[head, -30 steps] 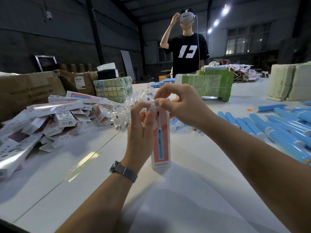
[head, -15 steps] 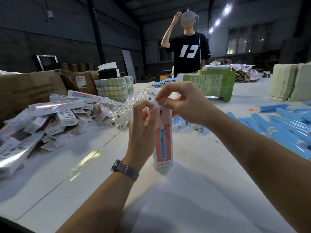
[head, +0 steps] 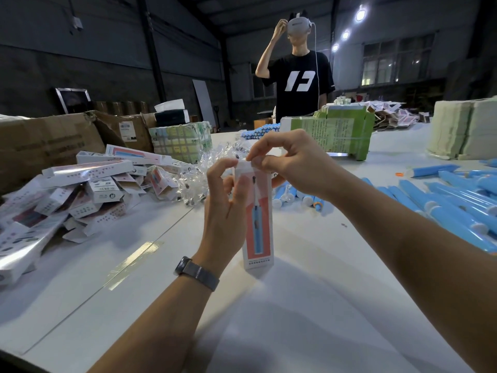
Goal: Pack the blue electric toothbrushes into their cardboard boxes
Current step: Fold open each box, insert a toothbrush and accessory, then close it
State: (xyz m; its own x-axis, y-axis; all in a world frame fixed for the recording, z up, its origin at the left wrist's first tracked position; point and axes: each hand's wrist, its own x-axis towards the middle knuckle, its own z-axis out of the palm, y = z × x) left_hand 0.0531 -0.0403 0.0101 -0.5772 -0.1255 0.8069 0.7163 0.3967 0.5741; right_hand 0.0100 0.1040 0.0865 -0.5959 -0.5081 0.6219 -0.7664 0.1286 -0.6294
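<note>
A tall white and coral toothbrush box (head: 259, 232) stands upright on the white table (head: 282, 313) in front of me. My left hand (head: 224, 208), with a watch at the wrist, grips the box's upper left side. My right hand (head: 290, 164) pinches the top flap with thumb and fingers. What is inside the box is hidden. Several blue electric toothbrushes (head: 457, 208) lie in a row on the right, and a few more (head: 287, 193) lie just behind the box.
A pile of flat and folded boxes (head: 88, 189) fills the left. Clear plastic wrappers (head: 199, 179) lie behind it. Brown cartons (head: 51, 141), green bundles (head: 341, 133) and pale stacks (head: 465, 130) line the back. A person (head: 298, 71) stands across the table.
The box has stayed upright between both hands. My right fingers have shifted slightly on the top flap. The view has tilted a little.
</note>
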